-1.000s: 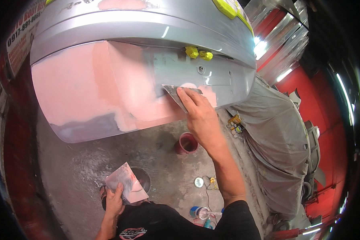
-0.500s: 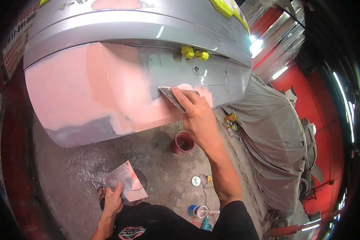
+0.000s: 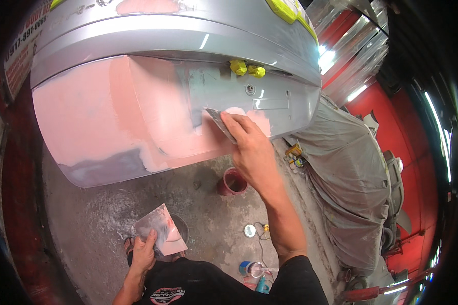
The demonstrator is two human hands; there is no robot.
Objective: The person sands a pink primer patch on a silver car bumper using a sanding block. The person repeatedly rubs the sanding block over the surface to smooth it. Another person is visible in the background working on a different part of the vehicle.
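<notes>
1. The left hand [image 3: 144, 252] has its fingers closed on a flat board [image 3: 159, 235] with pink and gray smears, low by the body.
2. The right hand [image 3: 257, 152] pinches a flat scraper [image 3: 221, 124], fingers close together. The scraper looks pressed to the silver car [image 3: 188, 38], by its pink patch [image 3: 81, 114].
3. A red bucket [image 3: 232, 183] sits on the gray floor [image 3: 203, 213].
4. To the right are a big gray cover [image 3: 341, 188] and a red wall [image 3: 417, 173].

Black shirt [image 3: 208, 282] worn, short right sleeve [image 3: 301, 280] seen; red-and-white emblem [image 3: 167, 295] printed on front; dark-strapped sandal [image 3: 129, 245] worn
</notes>
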